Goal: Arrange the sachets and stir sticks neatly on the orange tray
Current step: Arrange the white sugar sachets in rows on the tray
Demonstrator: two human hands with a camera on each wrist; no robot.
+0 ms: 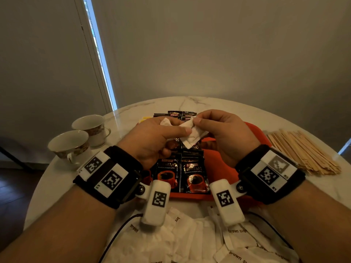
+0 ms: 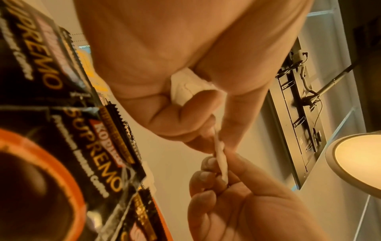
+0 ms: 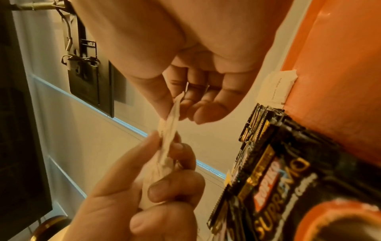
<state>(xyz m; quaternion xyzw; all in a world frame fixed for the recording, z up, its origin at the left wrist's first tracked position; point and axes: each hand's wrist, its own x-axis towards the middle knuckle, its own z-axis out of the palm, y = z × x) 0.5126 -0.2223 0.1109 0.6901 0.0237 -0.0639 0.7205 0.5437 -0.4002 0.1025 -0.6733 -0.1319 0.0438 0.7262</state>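
Both your hands pinch one white sachet (image 1: 190, 136) over the tray (image 1: 218, 168): left hand (image 1: 152, 137), right hand (image 1: 224, 133); bare tray lies right.

The white sachet (image 1: 191, 136) looks like matt, creased paper. The coffee sachets (image 1: 194, 175) are glossy black foil with saw-tooth edges. The tray (image 1: 224, 164) is smooth, shiny orange plastic. The stir sticks (image 1: 303, 150) are pale bare wood. The cups (image 1: 70, 145) are glazed china; the table (image 1: 218, 104) is polished, veined marble.
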